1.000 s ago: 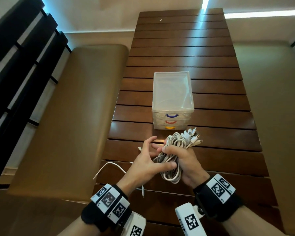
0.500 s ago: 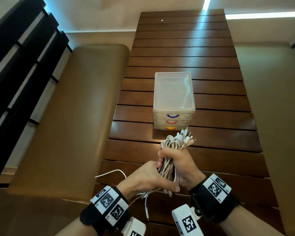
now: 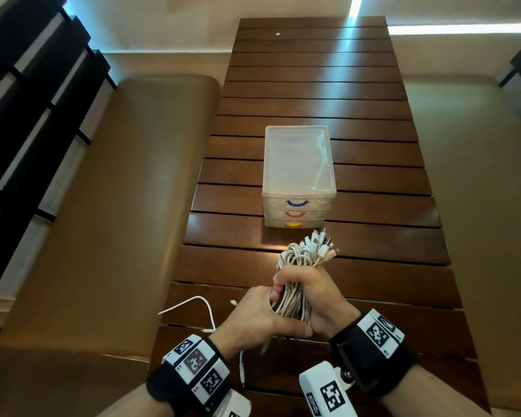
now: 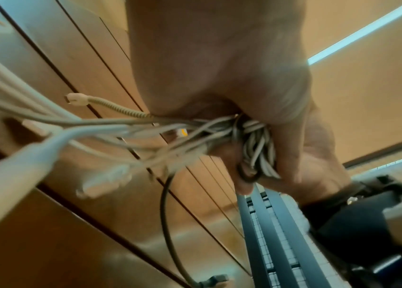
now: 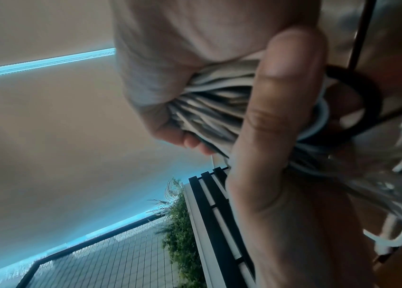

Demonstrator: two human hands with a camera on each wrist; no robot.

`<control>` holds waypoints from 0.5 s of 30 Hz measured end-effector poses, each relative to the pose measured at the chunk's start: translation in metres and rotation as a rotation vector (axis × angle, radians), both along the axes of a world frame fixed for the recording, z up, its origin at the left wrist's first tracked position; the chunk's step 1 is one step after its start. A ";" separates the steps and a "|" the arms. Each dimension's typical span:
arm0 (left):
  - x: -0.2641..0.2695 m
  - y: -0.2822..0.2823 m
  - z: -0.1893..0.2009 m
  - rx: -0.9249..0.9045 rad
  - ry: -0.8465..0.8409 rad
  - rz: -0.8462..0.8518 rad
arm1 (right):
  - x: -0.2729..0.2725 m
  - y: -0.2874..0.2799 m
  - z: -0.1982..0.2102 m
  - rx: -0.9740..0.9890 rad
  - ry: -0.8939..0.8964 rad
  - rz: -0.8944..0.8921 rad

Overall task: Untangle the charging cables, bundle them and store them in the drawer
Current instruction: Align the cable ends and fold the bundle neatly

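while both fists, right hand (image 3: 319, 299) and left hand (image 3: 257, 320), are gripping the cable bundle (image 3: 295, 284), fingers are hiding its middle.

Middle of the cable bundle (image 3: 295, 284) hidden inside the right hand (image 3: 319, 299) and left hand (image 3: 253, 320); the fingertips of both grips are buried among the strands. Left-wrist view: loose plug ends (image 4: 106, 179) smeared by blur, connector types unreadable, nearest cable cut by the left edge. Right-wrist view: a dark ring (image 5: 357, 101) partly covered behind the thumb, its material indistinct. Drawer unit (image 3: 298, 164): contents behind the frosted walls not discernible. Both forearms cropped by the lower edge of the head view
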State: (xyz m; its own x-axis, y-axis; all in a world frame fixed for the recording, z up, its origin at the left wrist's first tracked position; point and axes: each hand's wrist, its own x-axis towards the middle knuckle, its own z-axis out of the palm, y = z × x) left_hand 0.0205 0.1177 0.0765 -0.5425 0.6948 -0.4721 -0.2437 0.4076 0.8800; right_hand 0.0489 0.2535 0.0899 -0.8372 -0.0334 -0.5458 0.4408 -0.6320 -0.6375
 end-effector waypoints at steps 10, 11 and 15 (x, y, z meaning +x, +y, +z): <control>-0.018 -0.019 0.011 -0.009 0.057 -0.208 | -0.013 0.010 0.020 -0.070 0.172 0.055; -0.022 -0.023 0.011 -0.043 0.068 -0.228 | -0.014 0.011 0.021 -0.099 0.184 0.048; -0.031 -0.032 0.011 -0.151 0.063 -0.296 | -0.017 0.011 0.026 -0.162 0.219 0.035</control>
